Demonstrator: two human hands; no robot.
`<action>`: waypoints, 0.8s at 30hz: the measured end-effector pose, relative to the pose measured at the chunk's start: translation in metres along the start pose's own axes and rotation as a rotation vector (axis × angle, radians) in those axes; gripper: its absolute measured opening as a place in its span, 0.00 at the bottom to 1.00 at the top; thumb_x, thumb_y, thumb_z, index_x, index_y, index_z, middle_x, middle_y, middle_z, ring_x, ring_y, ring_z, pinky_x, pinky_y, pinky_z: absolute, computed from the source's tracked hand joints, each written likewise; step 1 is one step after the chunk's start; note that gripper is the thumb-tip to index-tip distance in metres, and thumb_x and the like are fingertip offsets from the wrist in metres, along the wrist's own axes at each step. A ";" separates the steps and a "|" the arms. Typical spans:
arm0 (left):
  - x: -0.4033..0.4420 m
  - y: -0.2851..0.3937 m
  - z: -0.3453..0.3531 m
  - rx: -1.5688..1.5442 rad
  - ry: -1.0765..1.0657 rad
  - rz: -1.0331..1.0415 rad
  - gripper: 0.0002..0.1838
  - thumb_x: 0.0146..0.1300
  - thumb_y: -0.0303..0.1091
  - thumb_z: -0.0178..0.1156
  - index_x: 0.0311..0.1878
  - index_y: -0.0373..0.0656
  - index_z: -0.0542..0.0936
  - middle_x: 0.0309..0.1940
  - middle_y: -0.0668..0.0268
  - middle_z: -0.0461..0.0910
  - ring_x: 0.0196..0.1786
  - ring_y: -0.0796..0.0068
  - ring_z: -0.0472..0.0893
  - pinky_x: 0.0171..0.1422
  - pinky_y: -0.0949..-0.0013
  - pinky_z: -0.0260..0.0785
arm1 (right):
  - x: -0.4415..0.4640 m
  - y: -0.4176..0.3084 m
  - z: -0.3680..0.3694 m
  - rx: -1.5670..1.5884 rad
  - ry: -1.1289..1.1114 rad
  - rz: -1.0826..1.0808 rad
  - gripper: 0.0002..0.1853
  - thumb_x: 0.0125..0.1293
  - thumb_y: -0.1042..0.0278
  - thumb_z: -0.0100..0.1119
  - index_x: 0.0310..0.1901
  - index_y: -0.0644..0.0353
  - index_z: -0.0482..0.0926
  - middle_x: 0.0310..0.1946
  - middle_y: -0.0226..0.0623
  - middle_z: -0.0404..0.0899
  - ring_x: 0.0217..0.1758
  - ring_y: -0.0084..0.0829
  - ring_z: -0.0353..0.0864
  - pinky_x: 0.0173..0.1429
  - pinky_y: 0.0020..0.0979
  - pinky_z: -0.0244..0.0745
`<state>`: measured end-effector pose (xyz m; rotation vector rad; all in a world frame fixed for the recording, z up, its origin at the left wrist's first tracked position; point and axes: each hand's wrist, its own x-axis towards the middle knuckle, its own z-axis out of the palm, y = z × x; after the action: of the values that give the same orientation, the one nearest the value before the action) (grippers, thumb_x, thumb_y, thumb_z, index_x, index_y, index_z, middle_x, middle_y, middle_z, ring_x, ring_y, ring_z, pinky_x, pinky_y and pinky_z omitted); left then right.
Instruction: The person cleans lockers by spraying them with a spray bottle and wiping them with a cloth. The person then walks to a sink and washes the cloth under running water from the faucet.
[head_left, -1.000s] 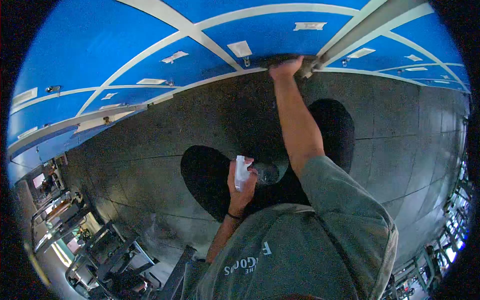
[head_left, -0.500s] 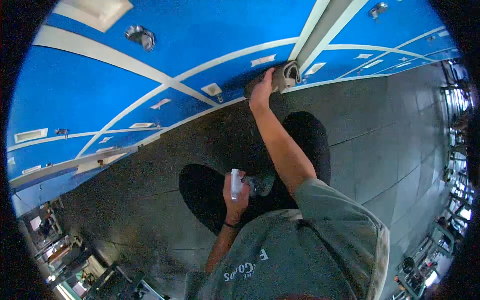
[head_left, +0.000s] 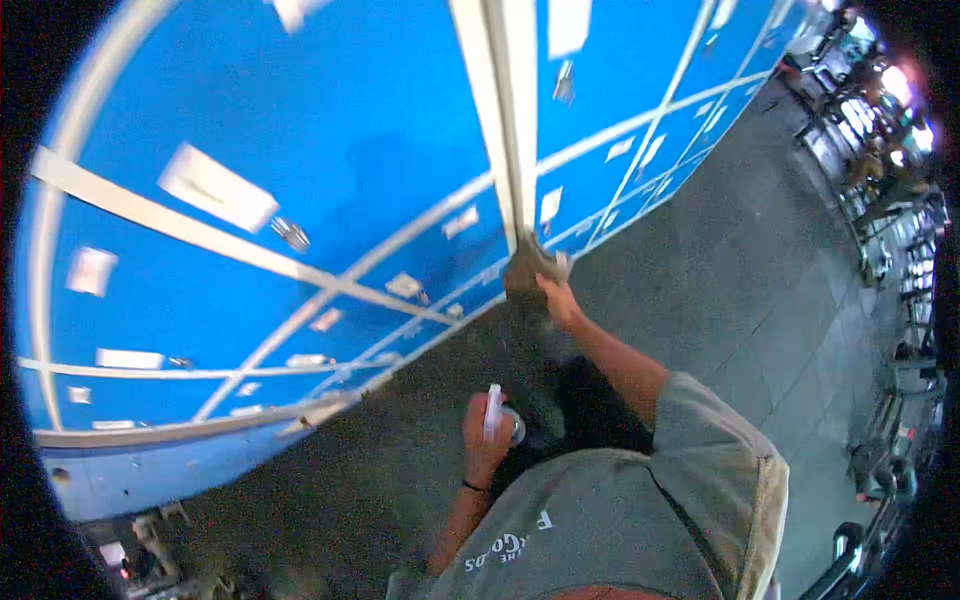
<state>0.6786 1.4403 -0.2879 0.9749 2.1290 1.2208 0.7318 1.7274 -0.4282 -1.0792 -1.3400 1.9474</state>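
Two hands occupied, each clamped on something of its own. Reaching forward with the right hand [head_left: 558, 298], gripping a bunched grey-brown cloth [head_left: 525, 274] at the foot of a pale upright [head_left: 518, 190] between blue locker doors [head_left: 400, 150]. Held back near the grey-green shirt [head_left: 600, 510], in the left hand [head_left: 478, 440], a spray bottle [head_left: 494, 412]: white trigger head uppermost, clear body pointing off to the right, well apart from the cloth. Too blurred to make out any squeeze on the trigger.

Judging by the cloth's place, apparently at the wiping step rather than the spraying, low on the locker front, just above the dark floor [head_left: 700, 270]. Hard to tell firm contact from a light brush. Called for next, presumably: steady pressure through the cloth, a flatter spread of fabric against the upright, and care around the metal latches [head_left: 290, 235] and white labels [head_left: 218, 190]. Best also to keep the bottle upright, clear of the wiping arm.
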 end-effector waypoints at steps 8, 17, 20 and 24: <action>0.033 0.142 -0.068 -0.036 -0.102 0.174 0.15 0.54 0.33 0.62 0.45 0.41 0.78 0.37 0.59 0.79 0.39 0.62 0.81 0.43 0.64 0.72 | -0.168 -0.174 -0.057 0.056 0.322 -0.071 0.33 0.69 0.50 0.51 0.68 0.64 0.61 0.64 0.41 0.66 0.67 0.40 0.62 0.70 0.39 0.55; 0.084 0.323 -0.035 -0.163 0.095 0.551 0.19 0.50 0.27 0.64 0.48 0.39 0.77 0.39 0.59 0.79 0.39 0.66 0.80 0.41 0.66 0.73 | -0.154 -0.089 -0.242 0.311 0.514 0.009 0.19 0.68 0.56 0.49 0.52 0.62 0.73 0.46 0.37 0.74 0.50 0.36 0.73 0.61 0.38 0.65; 0.110 0.411 -0.028 0.120 0.232 0.598 0.21 0.47 0.24 0.64 0.48 0.39 0.78 0.40 0.63 0.81 0.39 0.76 0.80 0.43 0.72 0.73 | -0.092 -0.102 -0.296 0.326 0.430 -0.140 0.19 0.67 0.57 0.50 0.51 0.62 0.73 0.42 0.37 0.75 0.48 0.37 0.74 0.59 0.38 0.67; 0.155 0.560 -0.021 -0.110 0.407 0.907 0.18 0.48 0.26 0.62 0.46 0.40 0.78 0.34 0.66 0.80 0.36 0.76 0.79 0.41 0.73 0.71 | -0.025 -0.170 -0.355 0.215 0.146 -0.180 0.20 0.67 0.57 0.48 0.54 0.63 0.73 0.47 0.42 0.77 0.52 0.41 0.77 0.59 0.41 0.70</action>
<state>0.7566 1.7422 0.2029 1.8715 1.8772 2.0711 1.0434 1.9477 -0.3276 -0.9433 -1.0820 1.7967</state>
